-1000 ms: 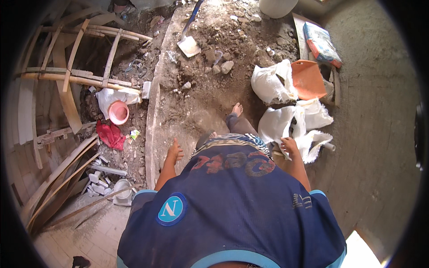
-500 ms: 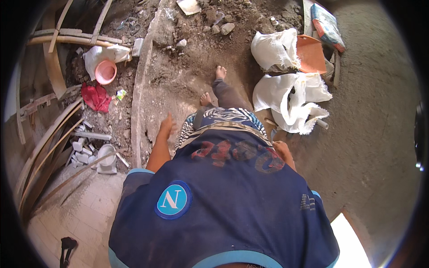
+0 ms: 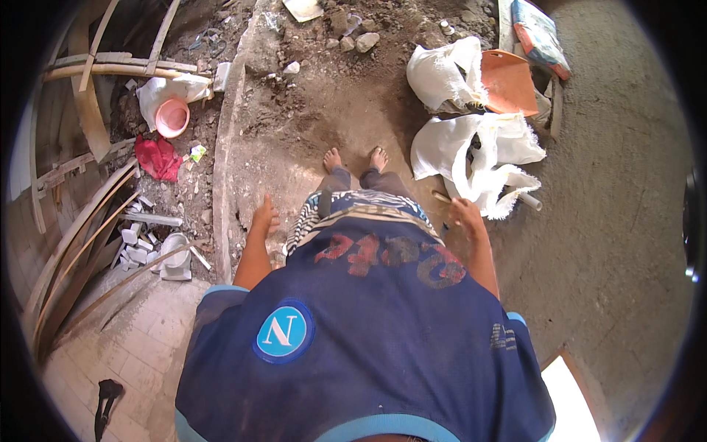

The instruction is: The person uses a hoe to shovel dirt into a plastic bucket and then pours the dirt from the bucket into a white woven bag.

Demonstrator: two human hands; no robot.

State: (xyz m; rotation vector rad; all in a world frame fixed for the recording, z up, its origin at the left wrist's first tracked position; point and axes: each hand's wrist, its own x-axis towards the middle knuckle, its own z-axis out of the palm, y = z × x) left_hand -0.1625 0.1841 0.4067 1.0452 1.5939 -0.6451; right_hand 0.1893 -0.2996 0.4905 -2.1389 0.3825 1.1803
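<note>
My left hand hangs beside my left hip with its fingers apart and nothing in it. To the right of my hips, my right hand is closed, its fingers curled. A thin greyish piece seems to stick out past its fingers, too small to make out. Close by that hand is the end of a short wooden handle, next to a white woven sack with frayed edges. Whether the hand touches the handle I cannot tell. My bare feet stand side by side on the dirt ground.
Another white sack, an orange plastic piece and a printed bag lie at the far right. On the left are a pink basin, red cloth, bent wooden strips and white rubble. Stones lie ahead.
My right hand has risen forward from my hip toward the sacks. One foot has come back beside the other. My left hand has shifted slightly back, fingers still apart.
</note>
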